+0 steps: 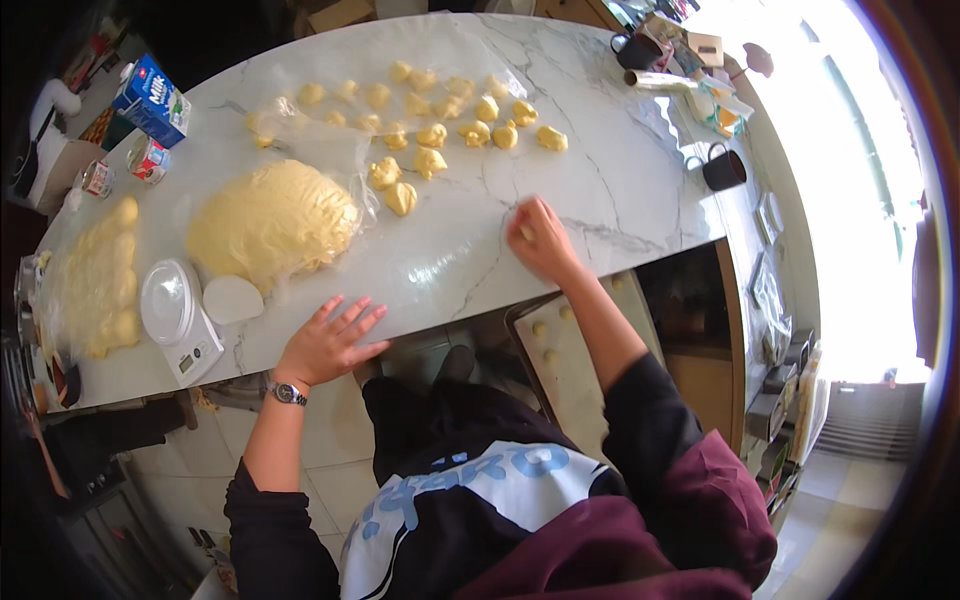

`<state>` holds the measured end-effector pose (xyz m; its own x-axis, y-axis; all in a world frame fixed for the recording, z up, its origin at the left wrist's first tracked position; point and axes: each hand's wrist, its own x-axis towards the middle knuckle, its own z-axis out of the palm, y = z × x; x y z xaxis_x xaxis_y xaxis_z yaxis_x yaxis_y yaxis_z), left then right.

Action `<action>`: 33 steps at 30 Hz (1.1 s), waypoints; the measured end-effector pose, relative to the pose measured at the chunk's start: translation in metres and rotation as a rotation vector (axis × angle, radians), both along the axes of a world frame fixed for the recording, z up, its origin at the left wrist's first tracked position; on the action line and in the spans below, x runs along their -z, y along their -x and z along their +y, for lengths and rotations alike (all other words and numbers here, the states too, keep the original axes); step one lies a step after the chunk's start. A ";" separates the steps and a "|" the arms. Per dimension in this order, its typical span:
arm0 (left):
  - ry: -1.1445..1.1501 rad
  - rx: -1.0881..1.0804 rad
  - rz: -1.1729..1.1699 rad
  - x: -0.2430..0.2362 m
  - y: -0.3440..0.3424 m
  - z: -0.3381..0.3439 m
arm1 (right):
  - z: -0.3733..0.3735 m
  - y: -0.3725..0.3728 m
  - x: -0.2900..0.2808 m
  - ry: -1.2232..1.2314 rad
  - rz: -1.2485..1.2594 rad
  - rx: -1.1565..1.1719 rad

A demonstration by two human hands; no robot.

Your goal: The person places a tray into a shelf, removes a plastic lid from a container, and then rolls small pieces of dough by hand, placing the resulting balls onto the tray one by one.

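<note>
My left hand (pixel 335 343) lies at the table's near edge with its fingers spread, holding nothing. Further right, my right hand (pixel 541 240) is curled on the marble tabletop, slightly blurred by motion. A bit of yellow dough shows between its fingers; most of that piece is hidden. A large mound of yellow dough (pixel 275 222), partly covered by clear plastic, sits beyond my left hand. Several rough dough pieces (pixel 430 162) are scattered across the middle, the farther ones under a plastic sheet (pixel 320 68). A white scraper (pixel 233 299) rests between the mound and a kitchen scale (pixel 182 318).
Plastic-covered dough balls (pixel 105 275) lie at the far left. Near them are a milk carton (pixel 152 100) and two cans (pixel 148 158). Dark mugs (pixel 723 168) stand at right. A tray (pixel 575 345) with small dough balls is below the table edge, under my right forearm.
</note>
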<state>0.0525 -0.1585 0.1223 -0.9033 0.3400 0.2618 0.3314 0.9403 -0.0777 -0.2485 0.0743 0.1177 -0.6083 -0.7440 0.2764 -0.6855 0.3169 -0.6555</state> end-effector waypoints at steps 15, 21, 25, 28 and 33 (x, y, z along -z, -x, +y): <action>0.007 0.053 -0.098 -0.005 0.009 -0.005 | 0.029 -0.059 -0.031 0.160 -0.274 0.024; 0.007 0.050 -0.149 -0.007 0.001 -0.005 | 0.157 -0.143 0.069 0.239 -1.190 0.241; 0.057 0.090 -0.124 -0.003 0.005 -0.008 | 0.260 -0.135 0.193 0.507 -1.269 0.921; 0.053 0.096 -0.145 -0.002 0.002 -0.013 | 0.278 -0.108 0.223 0.249 -0.975 1.150; 0.031 0.132 -0.152 -0.005 0.007 -0.013 | 0.270 -0.088 0.250 0.078 -0.724 1.275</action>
<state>0.0460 -0.1712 0.1275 -0.8786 0.4638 0.1137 0.4618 0.8859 -0.0453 -0.1605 0.3439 -0.1325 -0.8479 0.3937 -0.3551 0.5041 0.3912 -0.7700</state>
